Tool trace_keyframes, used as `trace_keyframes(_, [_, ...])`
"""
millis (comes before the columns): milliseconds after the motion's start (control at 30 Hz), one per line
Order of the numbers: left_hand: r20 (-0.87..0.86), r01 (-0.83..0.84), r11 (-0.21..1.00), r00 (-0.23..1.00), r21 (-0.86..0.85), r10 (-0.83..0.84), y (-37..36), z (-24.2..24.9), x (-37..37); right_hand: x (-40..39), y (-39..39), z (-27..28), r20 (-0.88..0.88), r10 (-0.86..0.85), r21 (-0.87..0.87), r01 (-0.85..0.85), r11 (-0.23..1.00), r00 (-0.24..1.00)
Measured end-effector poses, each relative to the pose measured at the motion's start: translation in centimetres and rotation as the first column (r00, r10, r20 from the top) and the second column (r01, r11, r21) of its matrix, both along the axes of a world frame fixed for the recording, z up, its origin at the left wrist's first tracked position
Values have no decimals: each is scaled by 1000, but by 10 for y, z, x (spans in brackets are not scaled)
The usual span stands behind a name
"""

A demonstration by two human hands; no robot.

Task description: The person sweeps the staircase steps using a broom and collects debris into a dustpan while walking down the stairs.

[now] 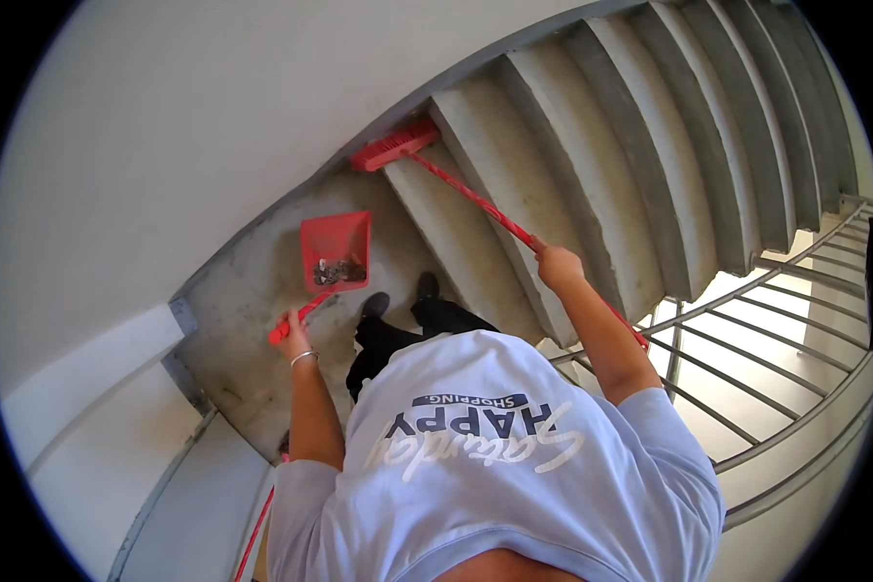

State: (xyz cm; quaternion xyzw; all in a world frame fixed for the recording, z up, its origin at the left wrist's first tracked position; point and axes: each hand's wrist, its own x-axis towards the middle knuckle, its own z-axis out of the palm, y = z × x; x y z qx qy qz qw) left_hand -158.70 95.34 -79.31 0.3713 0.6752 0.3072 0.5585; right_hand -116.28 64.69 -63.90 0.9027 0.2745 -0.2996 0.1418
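My left hand (295, 333) is closed round the handle of a red dustpan (336, 238), whose pan is over the landing in front of my feet. Grey debris (338, 272) lies inside the pan near its handle end. My right hand (558, 265) grips the red pole of a broom (395, 145) partway along its length. The broom head rests at the wall end of the lowest steps, its pole slanting back past my right forearm.
Concrete stairs (572, 155) curve up to the right. A metal railing (776, 359) borders their inner side. The white wall (194, 107) runs along the left, with a grey landing (238, 339) below it. Another thin red pole (255, 533) shows at lower left.
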Motion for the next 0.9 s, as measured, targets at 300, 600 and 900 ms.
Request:
trace_keyframes(300, [-28, 43, 999, 999, -23, -43, 13, 1, -7, 19, 15, 54, 126, 39, 39, -45, 998, 991])
trace_keyframes(600, [-40, 75, 997, 996, -33, -77, 22, 6, -14, 36, 12, 70, 87, 89, -72, -83, 994, 992])
trace_keyframes(900, [-41, 116, 993, 992, -26, -117, 18, 5, -11, 35, 46, 52, 57, 142, -71, -138, 988, 988])
